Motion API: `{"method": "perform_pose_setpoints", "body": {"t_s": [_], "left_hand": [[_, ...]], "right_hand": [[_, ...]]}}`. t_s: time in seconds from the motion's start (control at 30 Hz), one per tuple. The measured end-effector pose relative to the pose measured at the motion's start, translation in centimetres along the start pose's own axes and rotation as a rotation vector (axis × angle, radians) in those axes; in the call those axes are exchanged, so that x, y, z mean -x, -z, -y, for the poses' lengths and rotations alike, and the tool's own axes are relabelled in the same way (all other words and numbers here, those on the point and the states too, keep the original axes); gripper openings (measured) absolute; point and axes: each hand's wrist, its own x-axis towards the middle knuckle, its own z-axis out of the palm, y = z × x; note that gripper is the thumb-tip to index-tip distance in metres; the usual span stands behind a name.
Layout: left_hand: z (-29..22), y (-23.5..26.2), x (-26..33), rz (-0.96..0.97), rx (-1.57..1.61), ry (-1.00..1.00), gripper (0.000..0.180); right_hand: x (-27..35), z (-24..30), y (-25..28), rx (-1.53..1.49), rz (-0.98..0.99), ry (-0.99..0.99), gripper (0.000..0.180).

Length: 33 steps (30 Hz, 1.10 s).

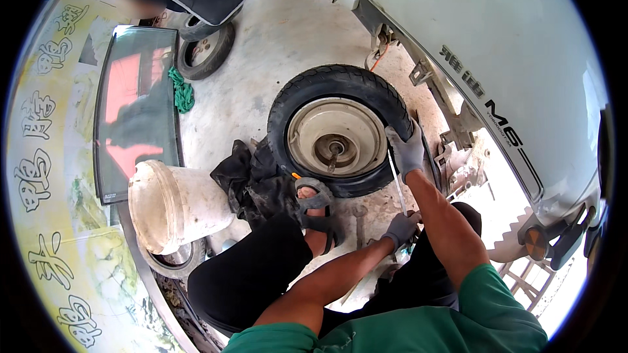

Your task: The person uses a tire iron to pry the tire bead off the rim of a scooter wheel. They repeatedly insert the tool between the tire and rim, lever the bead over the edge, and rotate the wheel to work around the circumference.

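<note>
A black tyre [340, 78] on a cream-coloured wheel rim [307, 124] lies in front of me, a rusty stub at the rim's centre. My right hand [408, 150], in a grey glove, is closed on the tyre's right edge, thumb on the sidewall. Lower down, my gloved left hand [401, 226] wraps round the near end of a slim metal tyre lever [397, 180]. The lever's far end reaches the tyre's bead beside my right hand; its tip is hidden. On the floor left of my left hand lies a spanner [360, 223].
Black cloth [252, 176] lies beside my sandalled foot [314, 199]. A dirty white bucket [190, 202] is at left, near a framed glass panel [137, 111] and green cloth [181, 91]. Small wheels [208, 52] lie farther back. A white vehicle panel [484, 33] hangs over the right side.
</note>
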Motion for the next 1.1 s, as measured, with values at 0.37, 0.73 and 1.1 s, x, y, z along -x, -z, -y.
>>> {"method": "perform_pose_setpoints", "body": {"t_s": [0.37, 0.73, 1.1], "left_hand": [[-8.4, 5.1, 8.0, 0.488, 0.285, 0.333, 0.043], [-5.6, 4.4, 6.2, 0.09, -0.233, 0.369, 0.032], [-22.4, 10.4, 16.0, 0.228, 0.108, 0.53, 0.034]], "right_hand": [[1.0, 3.3, 0.5, 0.101, 0.035, -0.044, 0.077], [1.1, 3.8, 1.4, 0.193, 0.03, -0.047, 0.07], [1.9, 7.8, 0.6, 0.287, 0.058, -0.058, 0.081]]}}
